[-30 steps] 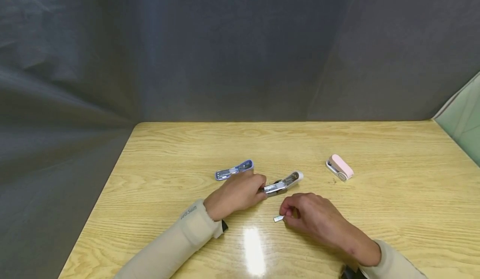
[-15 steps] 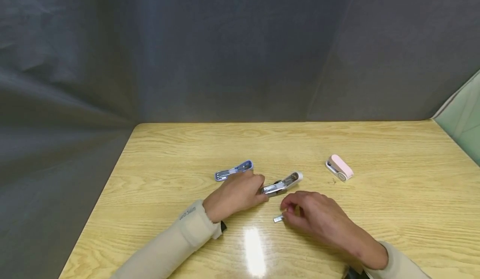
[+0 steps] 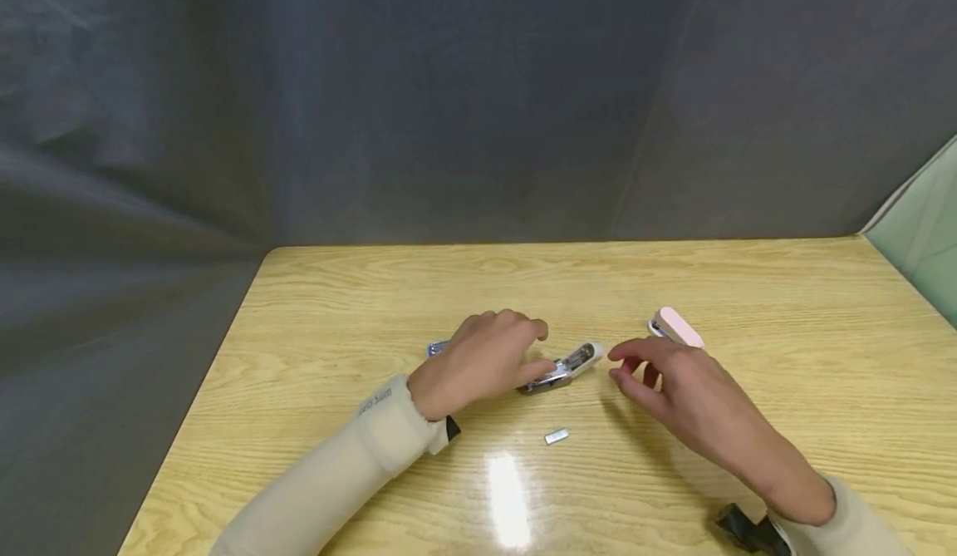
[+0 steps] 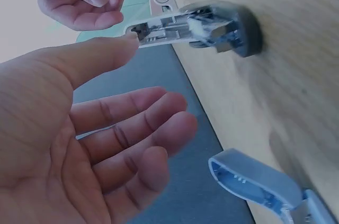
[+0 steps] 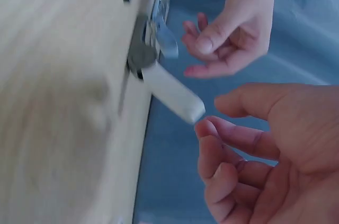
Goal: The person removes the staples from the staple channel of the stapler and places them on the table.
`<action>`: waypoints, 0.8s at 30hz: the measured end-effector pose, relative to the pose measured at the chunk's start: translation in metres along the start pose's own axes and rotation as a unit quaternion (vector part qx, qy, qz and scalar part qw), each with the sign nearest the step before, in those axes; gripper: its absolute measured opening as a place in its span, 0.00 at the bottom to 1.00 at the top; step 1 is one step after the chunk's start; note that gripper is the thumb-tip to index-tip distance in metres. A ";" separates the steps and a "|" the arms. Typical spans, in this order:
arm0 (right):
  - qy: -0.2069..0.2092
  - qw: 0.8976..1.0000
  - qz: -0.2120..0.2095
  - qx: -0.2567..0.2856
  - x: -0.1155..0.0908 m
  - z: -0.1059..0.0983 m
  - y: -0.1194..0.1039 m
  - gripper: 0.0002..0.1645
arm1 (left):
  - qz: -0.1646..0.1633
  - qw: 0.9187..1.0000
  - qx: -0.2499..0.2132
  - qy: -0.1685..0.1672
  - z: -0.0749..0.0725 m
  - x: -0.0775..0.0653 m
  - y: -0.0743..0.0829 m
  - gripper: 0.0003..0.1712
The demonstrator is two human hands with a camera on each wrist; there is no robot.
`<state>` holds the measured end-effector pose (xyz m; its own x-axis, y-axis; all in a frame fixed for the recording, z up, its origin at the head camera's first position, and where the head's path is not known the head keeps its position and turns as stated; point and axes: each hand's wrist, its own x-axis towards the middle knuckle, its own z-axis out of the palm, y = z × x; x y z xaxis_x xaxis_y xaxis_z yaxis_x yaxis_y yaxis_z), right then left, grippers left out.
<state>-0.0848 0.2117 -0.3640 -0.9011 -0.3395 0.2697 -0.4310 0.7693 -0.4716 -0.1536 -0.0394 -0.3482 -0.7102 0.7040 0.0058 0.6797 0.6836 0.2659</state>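
A white-and-grey stapler [image 3: 585, 359] lies with its top swung back, its metal channel showing. Above it my left hand [image 3: 482, 361] hovers with spread, relaxed fingers, the thumb overlapping the channel in the head view. My right hand [image 3: 691, 398] is raised at the stapler's white end, fingers loosely bent and nothing between them. In the right wrist view the white lid [image 5: 172, 94] points toward those fingertips. A short silver strip of staples [image 3: 557, 436] lies on the table in front. The blue stapler [image 4: 249, 173], also opened out, is mostly hidden behind my left hand in the head view.
A pink stapler [image 3: 680, 328] rests behind my right hand, partly covered by it. The wood-grain table [image 3: 336, 290] ends at a dark sheet [image 3: 478, 107] behind and to the left.
My right hand has let go of the staple strip and moved up and right. My left hand has released the white-and-grey stapler, lifting and spreading its fingers.
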 end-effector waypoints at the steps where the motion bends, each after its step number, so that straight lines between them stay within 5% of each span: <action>1: 0.001 1.000 0.006 -0.004 0.000 -0.003 0.002 0.10 | 0.002 1.000 -0.002 -0.002 -0.001 0.002 0.000 0.15; 11: 0.062 0.995 0.018 -0.075 -0.004 -0.018 0.031 0.13 | 0.039 0.999 -0.026 -0.010 -0.011 0.037 -0.001 0.11; 24: -0.004 0.992 0.094 -0.081 -0.001 -0.032 0.064 0.18 | 0.083 0.993 -0.074 -0.036 -0.012 0.085 -0.004 0.09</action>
<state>-0.1099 0.2784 -0.3681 -0.9652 -0.1860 0.1836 -0.2433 0.8962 -0.3710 -0.2190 0.0148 -0.3370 -0.5728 0.8197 -0.0064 0.7477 0.5257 0.4056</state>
